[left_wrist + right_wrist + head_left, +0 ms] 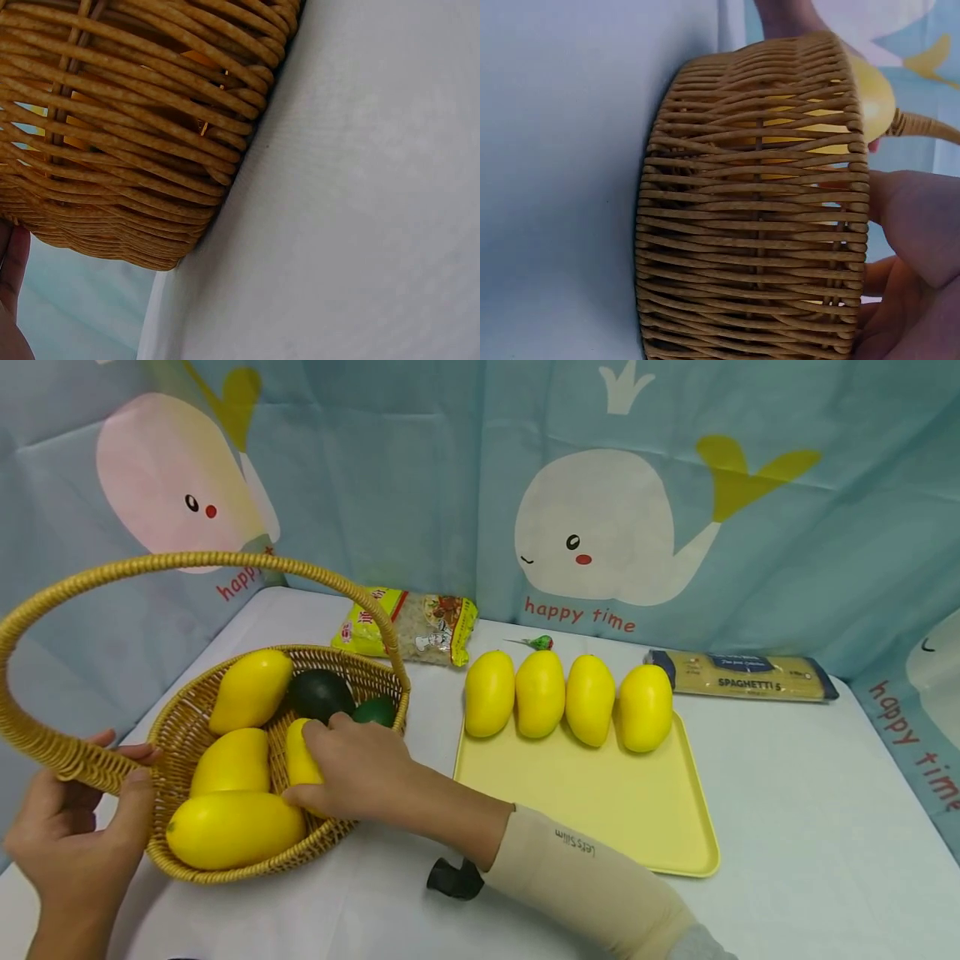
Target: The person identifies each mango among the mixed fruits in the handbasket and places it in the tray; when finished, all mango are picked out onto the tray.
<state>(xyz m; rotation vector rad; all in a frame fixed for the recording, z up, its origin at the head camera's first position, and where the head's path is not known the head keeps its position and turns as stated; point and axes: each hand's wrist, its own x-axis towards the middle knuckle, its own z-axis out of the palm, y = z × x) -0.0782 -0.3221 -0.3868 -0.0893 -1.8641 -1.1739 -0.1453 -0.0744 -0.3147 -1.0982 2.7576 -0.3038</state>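
Your right hand [360, 768] has thumb and fingers bent round a smooth yellow oval mango [298, 764], which sits inside the oval woven tan wicker basket [217, 877], by its right wall; the underside contact is hidden, so can't tell how deep the hold goes. Your left hand [75, 835], well left of that grip, grasps the thick wound wicker handle [187, 560] near its base; keep that, it should steady the basket against any pull. Get the thumb and fingers on opposite sides of the fat middle; the skin looks slick, so I'd squeeze evenly and lift straight up. Watch the neighbours: three more yellow mangoes [236, 831] left of the grip, dark green rounded fruit [318, 693] just beyond the fingers. Edges: basket rim passes right under your wrist, so raise the knuckles before going sideways; handle arches up left and beyond, so stay right of it. Most room is right of the grip, over white tabletop [408, 877] and the bare near part of the flat pale-yellow tray [585, 802]; a small black object [453, 878] lies beside your forearm, so don't drag low.
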